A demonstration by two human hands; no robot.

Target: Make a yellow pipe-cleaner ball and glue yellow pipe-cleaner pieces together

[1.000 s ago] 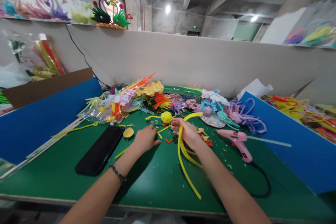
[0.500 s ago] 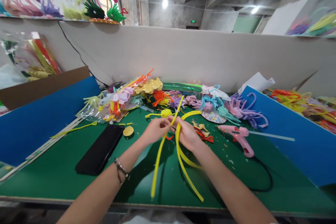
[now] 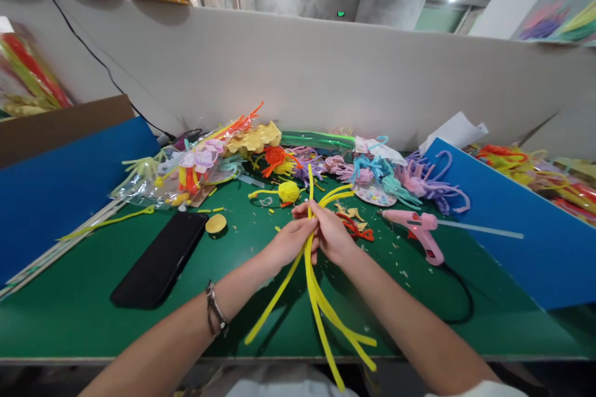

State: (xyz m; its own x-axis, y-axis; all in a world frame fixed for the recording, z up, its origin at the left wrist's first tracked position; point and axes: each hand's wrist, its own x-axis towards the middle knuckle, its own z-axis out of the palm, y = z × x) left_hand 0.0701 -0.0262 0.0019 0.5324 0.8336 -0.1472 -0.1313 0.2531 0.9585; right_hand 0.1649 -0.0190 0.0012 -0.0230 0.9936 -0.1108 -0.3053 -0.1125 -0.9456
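Several yellow pipe cleaners (image 3: 318,298) cross between my two hands above the green table, their long ends fanning toward me and shorter ends pointing away. My left hand (image 3: 291,242) pinches them from the left, thumb and fingers closed. My right hand (image 3: 331,232) is closed on them from the right, its fingertips meeting those of my left hand. Just beyond my hands lies a yellow fuzzy ball (image 3: 288,192) with a yellow stem. Red pipe cleaner pieces (image 3: 356,227) rest beside my right hand.
A black phone (image 3: 161,260) and a round yellow disc (image 3: 216,224) lie to the left. On the right is a pink glue gun (image 3: 421,232) with a cord. Colourful pipe cleaner bundles (image 3: 358,169) line the back, between blue panels (image 3: 516,223) at the sides.
My hands have come together, and the single pipe cleaner at my left hand now crosses the others. The view has tilted down slightly, and the yellow ball shows more fully.
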